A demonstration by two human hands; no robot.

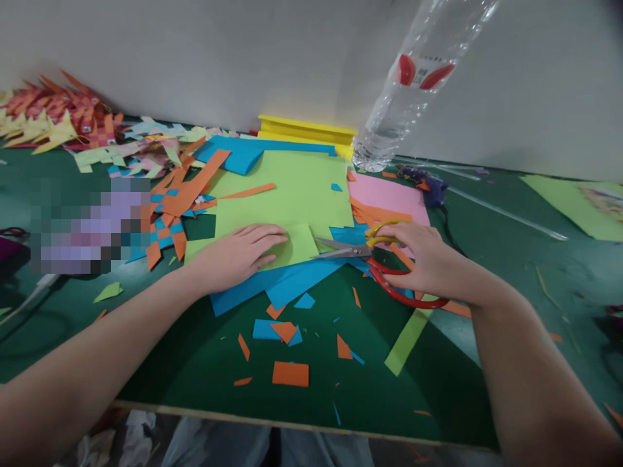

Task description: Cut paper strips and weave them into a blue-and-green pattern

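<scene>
My right hand (421, 256) is wrapped round scissors (357, 251) with one yellow and one red handle. Their blades point left, slightly apart, with the tips at the edge of a light green paper piece (302, 243). On that piece my left hand (243, 253) lies with its fingers stretched out and the thumb apart. Under it spreads a larger light green sheet (292, 181). Blue paper strips (292, 282) stick out below, near the table's front. To the right, a pink sheet (384, 191) and orange strips are partly covered by my right hand and the scissors.
A clear plastic bottle (413, 84) stands against the wall beside a yellow folded strip (306, 131). A glue gun (428, 185) with a cable lies at right. Woven paper fish (82, 117) and strips pile up at left. Scraps (291, 374) dot the green table (204, 370).
</scene>
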